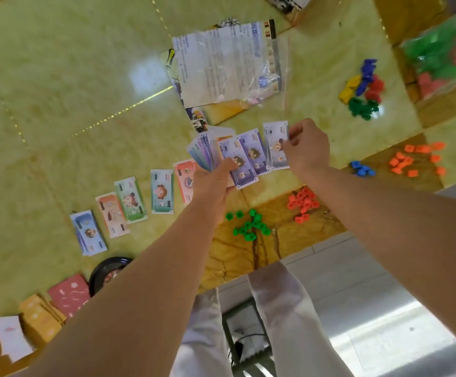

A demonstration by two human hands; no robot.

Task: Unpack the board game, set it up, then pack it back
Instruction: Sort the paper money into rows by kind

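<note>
My left hand (216, 183) grips a fanned stack of purple and blue play-money notes (237, 156) above the table. My right hand (306, 145) pinches one purple note (275, 144) at the fan's right end. Sorted piles of notes lie in a row on the table: a blue pile (88, 232), an orange pile (111, 214), a green pile (130, 200), a teal pile (161, 191) and a red-orange pile (184, 178), partly hidden by my left hand.
A clear bag with the rule sheet (227, 63) lies further back. Small plastic pieces sit in groups: green (250, 225), red (303, 202), orange (417, 159), blue (361, 168), mixed pawns (363, 88). Card decks (69, 295) and a black dish (107, 270) lie near left.
</note>
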